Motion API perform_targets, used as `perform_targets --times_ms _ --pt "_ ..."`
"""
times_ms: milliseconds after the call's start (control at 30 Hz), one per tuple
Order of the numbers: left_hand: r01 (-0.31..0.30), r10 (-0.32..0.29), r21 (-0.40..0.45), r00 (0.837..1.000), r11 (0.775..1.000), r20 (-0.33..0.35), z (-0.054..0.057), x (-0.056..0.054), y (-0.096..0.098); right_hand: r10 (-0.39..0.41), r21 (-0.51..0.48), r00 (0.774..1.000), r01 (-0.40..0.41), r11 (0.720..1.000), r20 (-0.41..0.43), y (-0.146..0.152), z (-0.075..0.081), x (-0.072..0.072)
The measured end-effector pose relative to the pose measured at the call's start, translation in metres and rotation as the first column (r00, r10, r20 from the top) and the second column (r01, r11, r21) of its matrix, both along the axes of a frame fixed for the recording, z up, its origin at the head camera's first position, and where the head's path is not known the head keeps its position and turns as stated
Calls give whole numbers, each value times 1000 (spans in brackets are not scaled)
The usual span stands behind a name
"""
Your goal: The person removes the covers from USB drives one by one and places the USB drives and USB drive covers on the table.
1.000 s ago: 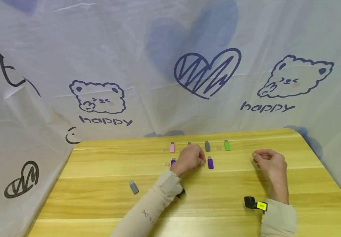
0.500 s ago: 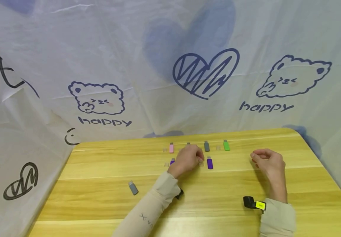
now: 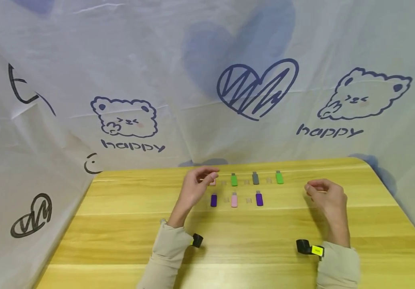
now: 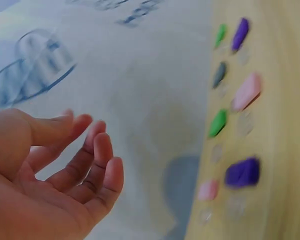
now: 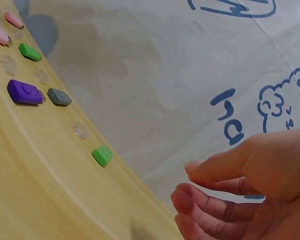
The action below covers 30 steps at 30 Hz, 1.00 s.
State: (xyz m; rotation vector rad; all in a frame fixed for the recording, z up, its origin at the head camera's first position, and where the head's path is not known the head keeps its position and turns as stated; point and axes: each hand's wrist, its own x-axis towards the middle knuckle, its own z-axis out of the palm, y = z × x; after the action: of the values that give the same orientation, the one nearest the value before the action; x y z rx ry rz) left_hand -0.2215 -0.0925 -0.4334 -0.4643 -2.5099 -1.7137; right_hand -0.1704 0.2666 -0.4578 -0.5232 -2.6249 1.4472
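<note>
Loosely curled and holding nothing, my left hand (image 3: 194, 186) hovers over the left end of two rows of USB sticks. It partly covers the pink USB stick (image 3: 213, 182) of the back row. Further right in that row lie a green USB stick (image 3: 234, 180), a grey USB stick (image 3: 256, 178) and another green one. The front row has a purple USB stick (image 3: 213, 200), a pink one (image 4: 248, 92) and a second purple one (image 5: 25, 92). To the right of the rows, my right hand (image 3: 328, 200) hangs with bent fingers and nothing in them.
Small clear pieces, one seen as a clear piece (image 5: 80, 130), lie between the sticks. The wooden table (image 3: 258, 249) ends against a hanging white cloth (image 3: 185, 132) with drawings. A grey tip (image 3: 162, 220) shows beside my left sleeve, the rest hidden.
My left hand has lifted away from the middle of the rows and moved left, uncovering the green and pink sticks. Its forearm now covers most of the separate grey stick. My right hand stays put.
</note>
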Motion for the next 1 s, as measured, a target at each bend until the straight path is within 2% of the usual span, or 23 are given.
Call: perform_targets --times_ms 100,200,333,567,733,767,833,933,1000 --pt "-50 52 124 999 991 -13 6 5 -24 11 6 1000 -10 1000 -19 -4 1 0" --pt "-102 108 217 994 971 -13 8 8 -44 26 21 998 -25 999 -52 -9 2 -1" --pt "-134 138 307 990 942 9 9 10 -58 39 54 995 -33 998 -94 -15 4 -3" --pt "-181 181 331 983 926 33 13 12 -75 66 92 981 -49 995 -185 -39 16 -7" --pt "-262 261 353 964 898 51 17 18 -96 174 112 944 -148 983 -279 -79 25 -10" --pt "-275 272 343 961 898 56 17 19 -101 204 109 935 -179 978 -292 -90 26 -10" --pt "-284 274 276 959 918 74 17 19 -111 264 108 914 -242 964 -307 -111 27 -11" --pt "-254 239 154 965 955 107 16 17 -123 342 134 884 -315 940 -317 -143 30 -8" --pt "-233 222 83 967 969 128 15 16 -131 398 160 860 -365 917 -320 -164 32 -5"
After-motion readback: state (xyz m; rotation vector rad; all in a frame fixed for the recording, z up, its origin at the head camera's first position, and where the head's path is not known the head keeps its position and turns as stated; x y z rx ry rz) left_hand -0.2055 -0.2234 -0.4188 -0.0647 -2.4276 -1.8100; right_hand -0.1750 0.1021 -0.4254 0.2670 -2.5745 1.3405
